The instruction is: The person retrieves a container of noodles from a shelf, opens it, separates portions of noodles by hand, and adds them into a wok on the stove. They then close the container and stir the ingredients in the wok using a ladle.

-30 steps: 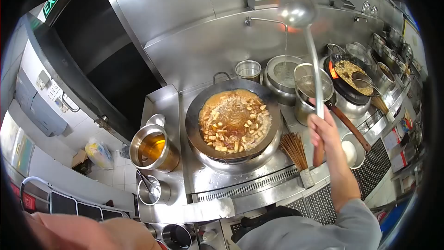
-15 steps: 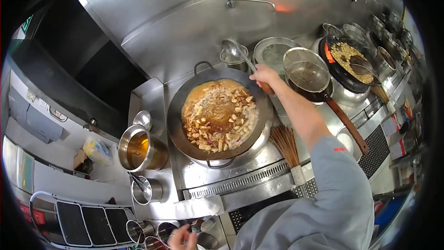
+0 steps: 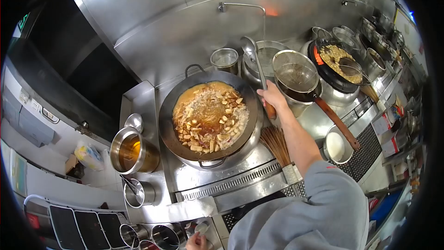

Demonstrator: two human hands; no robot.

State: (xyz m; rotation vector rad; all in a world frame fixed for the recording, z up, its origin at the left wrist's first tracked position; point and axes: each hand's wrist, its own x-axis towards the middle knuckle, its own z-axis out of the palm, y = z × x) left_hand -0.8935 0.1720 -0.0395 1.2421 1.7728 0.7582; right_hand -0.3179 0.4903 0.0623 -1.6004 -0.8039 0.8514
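Note:
My right hand [image 3: 272, 96] is wrapped round the wooden-ended handle of a metal ladle [image 3: 250, 45], whose bowl is over the near rim of a large steel pot [image 3: 267, 60]. Left of it, a big wok [image 3: 169, 132] holds brown broth [image 3: 210, 115] with pale chunks. At the bottom edge my left hand [image 3: 197, 241] is closed, beside small metal containers [image 3: 165, 237]; what it holds, if anything, is too small to make out. A strainer [image 3: 296, 71] with a long wooden handle rests on a pot right of my right hand.
A pot of amber oil [image 3: 127, 150] and a small pot with utensils [image 3: 138, 193] stand left. A bamboo brush [image 3: 276, 144] lies by the front ledge. Further right are a second wok [image 3: 340, 62] and a bowl with something white [image 3: 336, 146]. A tap [image 3: 245, 5] runs behind.
My right hand and the ladle came down from high up, moved over the small back pot, then right to the larger pot. My left hand appeared at the bottom and its fingers drew together.

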